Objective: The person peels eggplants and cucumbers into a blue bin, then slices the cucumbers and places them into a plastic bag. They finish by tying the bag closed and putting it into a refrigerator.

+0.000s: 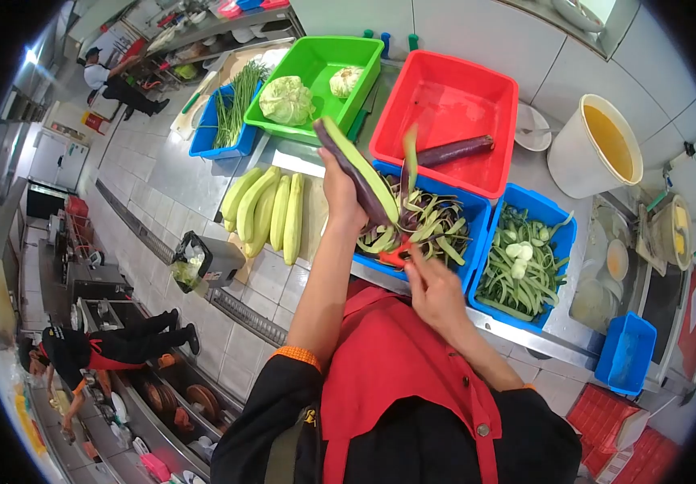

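A long purple eggplant [357,173] with a pale green peeled strip down its side is gripped in my left hand [340,189], tilted above a blue bin [481,222] of peelings [436,222]. My right hand [436,290] is closed, slightly blurred, beside the eggplant's lower end. It holds what looks like a peeler [396,256] with an orange-red part; its blade is hard to make out. A strip of peel [410,149] stands up over the bin. Several peeled eggplants [265,211] lie to the left. One unpeeled eggplant [457,151] rests in the red bin [453,97].
A green bin [323,52] holds two cabbages; a blue bin [202,145] holds long green stalks. At right are a blue bin of cut greens [525,266] and a white bucket [574,161] of yellow-orange liquid. Two other people [106,81] are farther off at left.
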